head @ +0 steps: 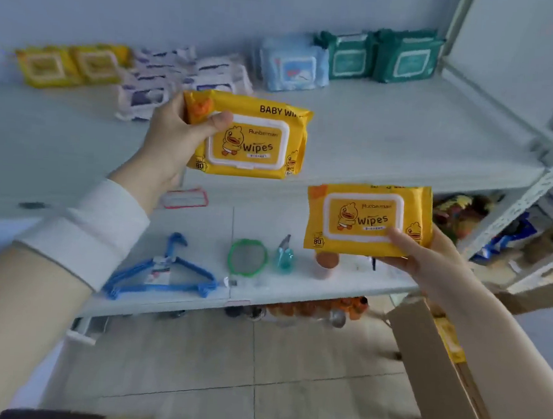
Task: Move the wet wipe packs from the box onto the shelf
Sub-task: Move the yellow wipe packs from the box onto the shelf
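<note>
Head view: two yellow wipe packs are held in the air, one in each hand. The left hand (171, 143) grips the first yellow pack (257, 139) by its left end, thumb pressed on the front near the lid and fingers hidden behind. This pack hangs face-out over the front edge of the upper shelf (404, 136), near its middle. The left forearm reaches up from the lower left corner, with a white sleeve (93, 229) at the wrist.

The right hand (429, 256) pinches the second yellow pack (366, 215) at its lower right corner, thumb on the front and fingers underneath. This pack sits lower, below the upper shelf's front edge and above the open cardboard box (428, 360) at the lower right. The right forearm comes up from the lower right corner. The hands are well apart.

At the back of the upper shelf stand two more yellow packs (69, 64) at the left, a blurred pile of white packs (180, 75) I cannot count, a pale blue pack (291, 66), and two green packs (374, 56) at the right.

On the lower shelf (295, 292) lie blue hangers (162, 273), a green ring (247, 256) and a small blue bottle (285, 255).
</note>
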`<action>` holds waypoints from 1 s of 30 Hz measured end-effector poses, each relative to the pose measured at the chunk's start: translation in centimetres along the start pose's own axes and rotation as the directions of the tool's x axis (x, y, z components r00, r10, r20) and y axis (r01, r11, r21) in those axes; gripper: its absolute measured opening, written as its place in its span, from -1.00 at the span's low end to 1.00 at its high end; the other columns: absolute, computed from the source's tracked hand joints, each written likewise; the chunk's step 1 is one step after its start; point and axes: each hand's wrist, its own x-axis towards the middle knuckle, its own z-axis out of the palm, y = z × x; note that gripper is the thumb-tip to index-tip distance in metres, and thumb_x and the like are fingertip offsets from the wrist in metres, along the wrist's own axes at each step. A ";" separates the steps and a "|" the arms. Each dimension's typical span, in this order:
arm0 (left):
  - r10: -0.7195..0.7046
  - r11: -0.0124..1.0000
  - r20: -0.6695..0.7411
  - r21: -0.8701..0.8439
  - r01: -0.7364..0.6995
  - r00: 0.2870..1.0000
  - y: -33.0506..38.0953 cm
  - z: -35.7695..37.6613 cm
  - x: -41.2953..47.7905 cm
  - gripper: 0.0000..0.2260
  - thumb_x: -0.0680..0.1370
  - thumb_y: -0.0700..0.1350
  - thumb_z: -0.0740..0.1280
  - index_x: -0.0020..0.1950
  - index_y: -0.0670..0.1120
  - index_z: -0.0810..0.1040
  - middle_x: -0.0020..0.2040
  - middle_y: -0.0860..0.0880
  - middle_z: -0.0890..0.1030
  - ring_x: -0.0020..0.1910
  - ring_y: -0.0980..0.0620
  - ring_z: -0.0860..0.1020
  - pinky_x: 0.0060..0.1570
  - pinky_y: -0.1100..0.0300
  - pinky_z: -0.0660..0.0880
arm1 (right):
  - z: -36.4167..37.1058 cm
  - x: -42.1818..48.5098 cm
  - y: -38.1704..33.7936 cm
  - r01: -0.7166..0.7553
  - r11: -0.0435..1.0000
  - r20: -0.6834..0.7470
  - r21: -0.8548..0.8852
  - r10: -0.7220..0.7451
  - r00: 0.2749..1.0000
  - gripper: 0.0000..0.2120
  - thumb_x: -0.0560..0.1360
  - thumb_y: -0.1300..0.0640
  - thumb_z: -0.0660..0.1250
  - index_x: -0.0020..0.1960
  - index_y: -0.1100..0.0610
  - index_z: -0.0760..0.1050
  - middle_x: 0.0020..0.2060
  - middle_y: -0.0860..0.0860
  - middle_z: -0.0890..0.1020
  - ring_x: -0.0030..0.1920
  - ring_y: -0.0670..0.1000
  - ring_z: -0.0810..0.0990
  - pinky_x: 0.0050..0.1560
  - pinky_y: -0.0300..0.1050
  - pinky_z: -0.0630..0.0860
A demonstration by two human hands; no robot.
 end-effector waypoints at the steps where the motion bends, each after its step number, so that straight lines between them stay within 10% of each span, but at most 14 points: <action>1: -0.009 1.000 -0.041 0.014 0.009 0.999 -0.7 -3.8 0.3 -0.84 0.39 -0.08 0.48 -0.17 0.06 0.51 -0.17 0.14 0.64 -0.15 0.18 0.63 -0.05 0.14 0.56 | 3.5 1.0 -0.3 0.001 1.000 0.035 -0.012 -0.001 0.999 -0.61 0.32 0.04 0.40 0.13 0.05 0.47 -0.05 -0.03 0.71 -0.08 -0.01 0.70 -0.25 -0.22 0.62; 7: -0.096 0.993 -0.253 0.042 0.110 0.963 -6.5 -22.0 2.2 -0.89 0.44 -0.06 0.43 -0.14 0.07 0.50 -0.15 0.14 0.62 -0.16 0.19 0.60 -0.20 0.28 0.53 | 22.8 7.4 -0.1 -0.020 0.999 0.201 -0.042 0.028 0.979 -0.76 0.40 0.12 0.34 0.07 0.08 0.50 -0.05 0.01 0.70 -0.07 0.00 0.70 -0.20 -0.18 0.64; 20: -0.189 0.973 -0.486 0.026 0.230 0.853 -16.0 -42.2 14.6 -0.89 0.46 -0.05 0.41 -0.13 0.07 0.49 -0.11 0.07 0.61 -0.06 -0.02 0.60 0.09 -0.11 0.54 | 50.1 21.9 -0.3 0.181 0.978 0.316 -0.108 -0.139 0.939 -0.65 0.51 0.24 0.28 0.29 0.17 0.38 0.09 0.09 0.63 0.05 0.06 0.63 0.01 0.04 0.60; 30: -0.197 0.980 -0.412 -0.047 0.195 0.890 -22.2 -49.2 31.0 -0.89 0.47 -0.06 0.41 -0.12 0.06 0.48 -0.09 0.05 0.63 -0.04 -0.03 0.62 -0.02 0.03 0.55 | 64.1 35.6 -1.4 0.135 0.989 0.027 -0.059 -0.134 0.991 -0.65 0.54 0.20 0.26 0.29 0.00 0.31 0.23 0.03 0.51 0.15 0.10 0.55 -0.14 -0.02 0.62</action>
